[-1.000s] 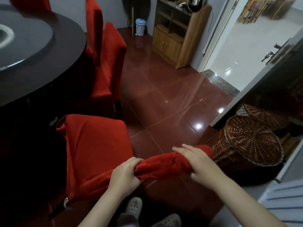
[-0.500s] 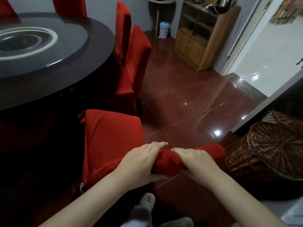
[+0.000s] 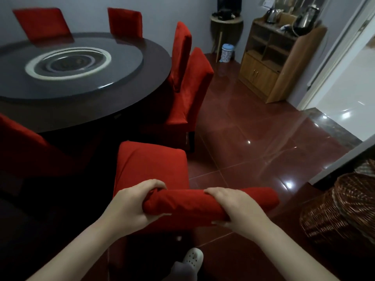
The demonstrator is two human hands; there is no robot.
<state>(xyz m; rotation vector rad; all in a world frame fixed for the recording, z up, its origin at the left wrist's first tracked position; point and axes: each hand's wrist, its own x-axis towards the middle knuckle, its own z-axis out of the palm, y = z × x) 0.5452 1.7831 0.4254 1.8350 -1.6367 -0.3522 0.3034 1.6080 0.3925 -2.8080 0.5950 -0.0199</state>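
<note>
A chair in a red fabric cover stands right below me, its seat (image 3: 150,163) facing the table. The top of its covered backrest (image 3: 188,203) runs left to right as a thick red roll. My left hand (image 3: 132,203) grips the roll's left end, where the fabric bunches between thumb and fingers. My right hand (image 3: 237,209) grips it further right, fingers over the top and thumb underneath. The backrest's right end (image 3: 263,196) sticks out past that hand.
A dark round table (image 3: 125,106) with a glass turntable fills the upper left, with several red-covered chairs (image 3: 188,88) round it. A wicker basket (image 3: 341,209) stands at the right, a wooden cabinet (image 3: 269,63) at the far wall. The red tiled floor (image 3: 253,138) lies between.
My hands were pressed close together on the backrest top half a second ago; now they sit apart. The view has tilted up and left, showing more of the table.
</note>
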